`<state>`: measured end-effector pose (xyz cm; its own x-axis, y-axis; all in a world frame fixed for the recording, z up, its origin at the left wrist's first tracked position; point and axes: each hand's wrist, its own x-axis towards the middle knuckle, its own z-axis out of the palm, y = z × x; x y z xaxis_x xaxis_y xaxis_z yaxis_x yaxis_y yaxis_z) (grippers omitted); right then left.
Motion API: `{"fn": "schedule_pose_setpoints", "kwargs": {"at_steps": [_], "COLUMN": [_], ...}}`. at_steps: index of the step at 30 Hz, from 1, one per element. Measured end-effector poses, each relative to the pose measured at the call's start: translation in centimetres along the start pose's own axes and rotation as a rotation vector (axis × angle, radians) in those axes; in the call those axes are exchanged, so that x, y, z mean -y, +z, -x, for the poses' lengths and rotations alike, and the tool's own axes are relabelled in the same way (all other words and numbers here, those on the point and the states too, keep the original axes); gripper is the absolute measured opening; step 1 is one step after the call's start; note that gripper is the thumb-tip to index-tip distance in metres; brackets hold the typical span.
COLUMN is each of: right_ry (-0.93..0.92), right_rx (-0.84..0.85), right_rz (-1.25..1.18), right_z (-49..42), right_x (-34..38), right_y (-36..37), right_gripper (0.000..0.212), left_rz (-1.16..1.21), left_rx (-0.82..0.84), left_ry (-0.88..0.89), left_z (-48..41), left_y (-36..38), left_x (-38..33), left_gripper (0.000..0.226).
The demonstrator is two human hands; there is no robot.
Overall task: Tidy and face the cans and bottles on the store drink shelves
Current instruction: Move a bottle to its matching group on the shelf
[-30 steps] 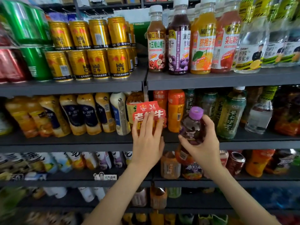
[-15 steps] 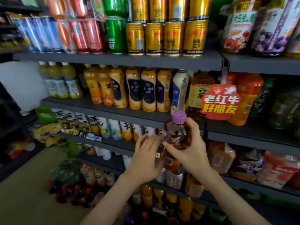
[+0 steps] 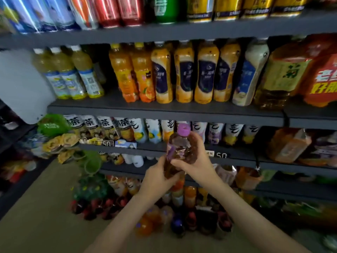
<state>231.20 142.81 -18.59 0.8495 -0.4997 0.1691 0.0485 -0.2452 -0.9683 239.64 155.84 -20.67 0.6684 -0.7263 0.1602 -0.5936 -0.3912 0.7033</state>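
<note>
**A:** So from the head cam, both hands are on one bottle, dark drink with a purple cap, held in the air in front of the shelves, not standing on any of them. The left hand is wrapped around its lower part from the left; the right hand is closed around the middle from the right, fingers curled over the label.

**B:** Where exactly, shelf-wise?

**A:** Right in front of the front edge of the shelf with the white-labelled bottles; its cap overlaps that row. One shelf up there's a row of orange bottles with dark blue labels near the front edge, and a red sign at the right end. Cans line the top shelf. It's all a bit blurry, so I can't read the held bottle's label.
</note>
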Motion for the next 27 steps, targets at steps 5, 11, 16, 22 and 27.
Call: {"fn": "schedule_pose_setpoints", "kwargs": {"at_steps": [5, 11, 16, 22, 27], "right_ry": [0.234, 0.321, 0.411, 0.400, 0.366], "right_rx": [0.081, -0.116, -0.278, -0.441, -0.500], "right_rz": [0.090, 0.214, 0.196, 0.175, 0.114], "right_z": [2.0, 5.8, 8.8, 12.1, 16.4], "right_x": [-2.8, -5.5, -6.6, -6.7, -6.7], "right_y": [-0.3, -2.8, -7.6, -15.2, -23.0], "right_gripper": [0.060, 0.052, 0.056, 0.053, 0.055], "left_rz": [0.077, 0.237, 0.142, -0.092, -0.164], "left_rx": [0.118, 0.586, 0.531, 0.503, 0.437], "left_ry": [-0.031, -0.157, -0.184, 0.025, 0.145], "left_z": [0.6, 0.4, -0.1, 0.1, 1.4], "left_y": [1.7, 3.8, 5.5, 11.7, 18.3], "left_x": [1.0, 1.2, 0.4, -7.3, -14.8], "left_gripper": [0.057, 0.051, 0.038, 0.042, 0.040]}}
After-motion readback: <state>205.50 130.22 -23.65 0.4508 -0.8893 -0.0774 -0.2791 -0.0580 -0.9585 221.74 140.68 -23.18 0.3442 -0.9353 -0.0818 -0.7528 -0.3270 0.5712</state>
